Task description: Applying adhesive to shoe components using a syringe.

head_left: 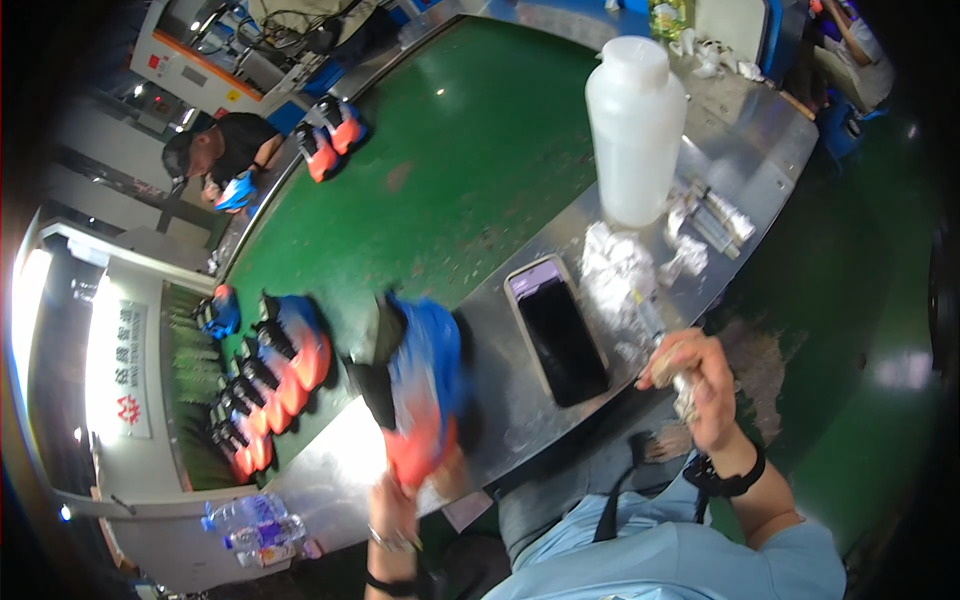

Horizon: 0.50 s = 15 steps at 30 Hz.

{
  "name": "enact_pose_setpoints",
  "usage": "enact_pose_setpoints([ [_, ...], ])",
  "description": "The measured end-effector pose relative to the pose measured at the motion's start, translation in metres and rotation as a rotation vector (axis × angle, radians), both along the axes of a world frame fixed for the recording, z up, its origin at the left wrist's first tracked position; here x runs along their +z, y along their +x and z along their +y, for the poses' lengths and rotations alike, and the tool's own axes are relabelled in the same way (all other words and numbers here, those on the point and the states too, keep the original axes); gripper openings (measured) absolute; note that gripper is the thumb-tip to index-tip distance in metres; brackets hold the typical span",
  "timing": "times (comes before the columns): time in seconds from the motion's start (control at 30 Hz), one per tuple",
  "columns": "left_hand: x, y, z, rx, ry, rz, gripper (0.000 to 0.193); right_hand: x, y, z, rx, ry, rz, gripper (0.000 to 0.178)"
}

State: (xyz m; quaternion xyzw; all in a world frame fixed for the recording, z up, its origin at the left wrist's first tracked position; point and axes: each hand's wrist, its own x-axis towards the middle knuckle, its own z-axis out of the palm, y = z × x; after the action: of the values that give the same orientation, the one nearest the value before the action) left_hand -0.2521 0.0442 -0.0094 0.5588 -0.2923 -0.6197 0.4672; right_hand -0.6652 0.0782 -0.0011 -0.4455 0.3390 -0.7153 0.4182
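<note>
A running shoe (428, 365), blue with an orange-red toe and black at its opening, is raised over the near edge of the bench and smeared by motion. My left hand (393, 508) is closed around its toe end. To the right, my right hand (706, 378) is closed on a slim clear syringe (650, 318) and a crumpled whitish rag (685, 398). The syringe's tip lies over a heap of crumpled white tissue (612, 262). A dark-screened phone (560, 335) lies on the metal edge between my hands.
A large white plastic bottle (635, 135) stands beyond the tissue, near clear tubes (715, 222). Several similar shoes (285, 370) are lined up on the green belt (470, 130) at left, with two more (330, 138) farther off. Clear plastic bottles (255, 525) lie lower left. A co-worker (235, 150) handles a blue shoe across the belt.
</note>
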Motion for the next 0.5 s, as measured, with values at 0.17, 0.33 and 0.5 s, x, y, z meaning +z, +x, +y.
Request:
enact_pose_setpoints([
  [0.17, 0.003, 0.021, 0.179, 0.266, 0.077, -0.069, 0.033, -0.017, 0.010, 0.002, -0.104, 0.050, 0.071, 0.037],
  [0.33, 0.003, 0.042, 0.169, 0.318, -0.193, -0.367, 0.048, -0.017, 0.021, 0.013, -0.122, 0.101, 0.126, 0.046],
  [0.5, 0.024, 0.047, 0.080, 0.532, -0.492, -0.364, 0.036, 0.022, 0.043, 0.035, -0.024, -0.090, 0.186, 0.056],
])
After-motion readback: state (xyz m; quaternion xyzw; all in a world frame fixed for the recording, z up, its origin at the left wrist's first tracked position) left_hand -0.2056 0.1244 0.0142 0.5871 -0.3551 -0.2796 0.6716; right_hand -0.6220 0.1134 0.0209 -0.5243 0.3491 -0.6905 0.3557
